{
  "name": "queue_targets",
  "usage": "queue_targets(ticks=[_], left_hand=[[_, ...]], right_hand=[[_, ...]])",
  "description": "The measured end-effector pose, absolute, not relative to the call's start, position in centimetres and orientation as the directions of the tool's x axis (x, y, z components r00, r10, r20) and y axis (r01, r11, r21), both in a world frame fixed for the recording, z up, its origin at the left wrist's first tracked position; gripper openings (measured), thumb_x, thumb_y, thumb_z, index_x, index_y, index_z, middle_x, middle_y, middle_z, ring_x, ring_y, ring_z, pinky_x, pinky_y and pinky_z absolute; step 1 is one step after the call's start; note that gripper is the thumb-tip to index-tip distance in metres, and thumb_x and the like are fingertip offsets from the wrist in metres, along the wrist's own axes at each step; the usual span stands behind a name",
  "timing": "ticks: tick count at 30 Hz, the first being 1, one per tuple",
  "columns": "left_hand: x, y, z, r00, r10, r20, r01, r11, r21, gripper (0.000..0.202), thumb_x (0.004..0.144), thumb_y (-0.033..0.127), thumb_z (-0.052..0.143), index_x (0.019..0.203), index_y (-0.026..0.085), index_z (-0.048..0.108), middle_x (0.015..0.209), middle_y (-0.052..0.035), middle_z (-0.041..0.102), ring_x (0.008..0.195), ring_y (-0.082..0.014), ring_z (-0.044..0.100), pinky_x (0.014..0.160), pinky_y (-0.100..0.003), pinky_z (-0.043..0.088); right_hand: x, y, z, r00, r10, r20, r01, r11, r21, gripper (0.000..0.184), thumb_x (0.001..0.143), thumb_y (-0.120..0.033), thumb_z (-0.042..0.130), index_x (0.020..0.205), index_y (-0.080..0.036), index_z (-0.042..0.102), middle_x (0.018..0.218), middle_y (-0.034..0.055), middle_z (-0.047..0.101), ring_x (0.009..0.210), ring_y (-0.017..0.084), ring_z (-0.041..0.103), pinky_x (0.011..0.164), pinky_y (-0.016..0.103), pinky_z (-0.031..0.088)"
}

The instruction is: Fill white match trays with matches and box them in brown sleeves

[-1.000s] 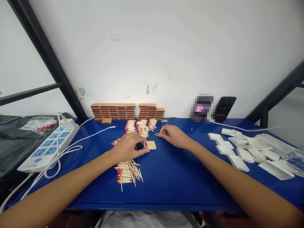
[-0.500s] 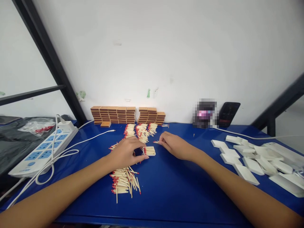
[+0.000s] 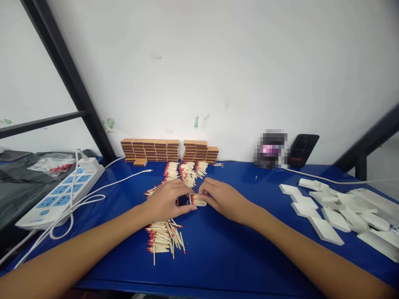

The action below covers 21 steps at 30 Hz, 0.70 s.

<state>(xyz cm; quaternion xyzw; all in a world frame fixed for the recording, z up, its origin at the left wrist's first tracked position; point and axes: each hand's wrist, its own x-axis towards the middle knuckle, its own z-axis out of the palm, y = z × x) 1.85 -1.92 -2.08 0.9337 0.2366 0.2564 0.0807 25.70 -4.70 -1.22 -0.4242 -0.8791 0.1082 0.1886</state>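
Note:
A small white matchbox tray (image 3: 202, 204) with red-tipped matches inside rests at the middle of the blue table. My left hand (image 3: 168, 198) grips its left end between thumb and fingers. At the tray's right side my right hand (image 3: 220, 197) is closed in a pinch over the matches; its fingertips partly cover them, and the matches it holds are hardly visible. Loose matches lie in a heap (image 3: 160, 238) in front of my left hand, with more bunches (image 3: 188, 173) behind it.
Brown matchboxes (image 3: 151, 150) are stacked along the wall, one lying in front. White empty trays (image 3: 327, 228) are scattered on the right. A phone (image 3: 302, 150) leans on the wall. On the left are a power strip (image 3: 59, 195) and white cables (image 3: 75, 203).
My right hand has moved left with the matches in its pinch, from beside the tray to over it. My left hand still holds the tray.

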Motion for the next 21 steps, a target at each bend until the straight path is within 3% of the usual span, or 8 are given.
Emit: queue_targets(ticks=[8, 16, 21], left_hand=[[1.7, -2.0, -2.1, 0.746, 0.500, 0.440, 0.422, -0.866, 0.270, 0.035, 0.090, 0.047, 0.073, 0.111, 0.019, 0.072, 0.099, -0.0062, 0.075, 0.095, -0.0222, 0.066, 0.085, -0.036, 0.053], [1.7, -1.9, -2.2, 0.753, 0.487, 0.442, 0.403, -0.873, 0.277, 0.036, 0.091, 0.046, 0.072, 0.113, 0.018, 0.072, 0.098, -0.0080, 0.074, 0.094, -0.0229, 0.067, 0.086, -0.037, 0.054], [1.8, -2.0, -2.2, 0.756, 0.483, 0.441, 0.391, -0.874, 0.288, 0.036, 0.091, 0.046, 0.071, 0.114, 0.018, 0.072, 0.097, -0.0083, 0.074, 0.094, -0.0230, 0.067, 0.086, -0.038, 0.055]], right_hand=[[27.1, -3.7, -0.7, -0.451, 0.789, 0.417, 0.626, 0.613, -0.482, 0.008, 0.099, -0.026, 0.057, 0.095, -0.021, 0.062, 0.088, 0.0021, 0.062, 0.077, 0.015, 0.056, 0.071, 0.028, 0.043], [28.5, -0.3, -2.5, -0.258, 0.879, 0.402, 0.641, 0.466, -0.610, 0.014, 0.095, -0.029, 0.055, 0.103, -0.019, 0.059, 0.080, 0.0004, 0.062, 0.067, 0.015, 0.053, 0.065, 0.028, 0.044], [28.5, 2.2, -3.5, -0.265, 0.861, 0.434, 0.706, 0.480, -0.521, 0.020, 0.094, -0.020, 0.050, 0.109, -0.018, 0.063, 0.078, 0.0003, 0.060, 0.069, 0.015, 0.055, 0.069, 0.028, 0.043]])
